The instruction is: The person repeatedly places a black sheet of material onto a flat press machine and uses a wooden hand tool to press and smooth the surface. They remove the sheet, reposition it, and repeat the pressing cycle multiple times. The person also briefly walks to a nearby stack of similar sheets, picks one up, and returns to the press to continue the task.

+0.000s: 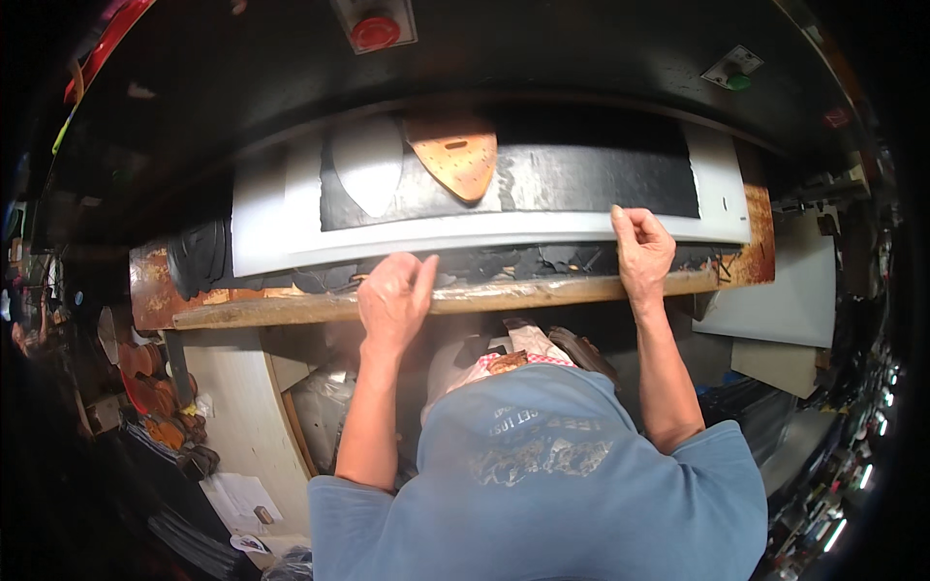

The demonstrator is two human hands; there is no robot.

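Observation:
A black sheet lies on a long white board. On the sheet, a tan pointed plate with small holes and a slot sits right of a pale pointed shape. My right hand is closed, thumb and forefinger together over the sheet's near edge. Whether they grip the sheet does not show clearly. My left hand is at the board's front edge, above the wooden rail, fingers curled and thumb pointing out. Its fingertips are hidden, and anything held in it cannot be made out.
A dark machine beam with a red button and a green button spans the far side. Black scraps lie between the board and the wooden rail. White sheets stand at right; brown pieces are heaped at left.

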